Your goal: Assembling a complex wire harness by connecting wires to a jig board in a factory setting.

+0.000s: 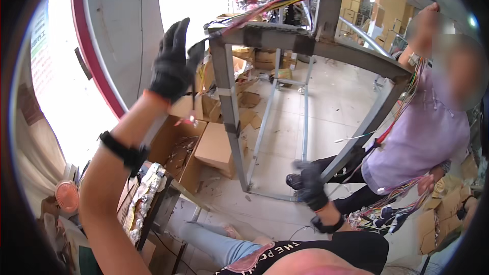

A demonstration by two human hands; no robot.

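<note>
My left hand (pixel 175 66), in a black glove, is raised beside the upper left corner of a grey metal frame (pixel 226 86). Its fingers are stretched upward with the thumb apart, near the end of a multicoloured wire bundle (pixel 295 1). That bundle runs along the frame's top to a co-worker's raised hand (pixel 427 28). A thin wire with a reddish end (pixel 191 119) dangles below my left hand. Lower down, my right hand (pixel 311 188), also black-gloved, is by the frame's lower right side; motion smears its fingers.
The co-worker in a lilac top (pixel 407 142) stands at the right, another wire bundle (pixel 392 206) hanging from the lower hand. Cardboard boxes (pixel 216 145) lie behind the frame's left leg. A silvery-wrapped strip (pixel 145 196) and an orange fan (pixel 66 196) are at left.
</note>
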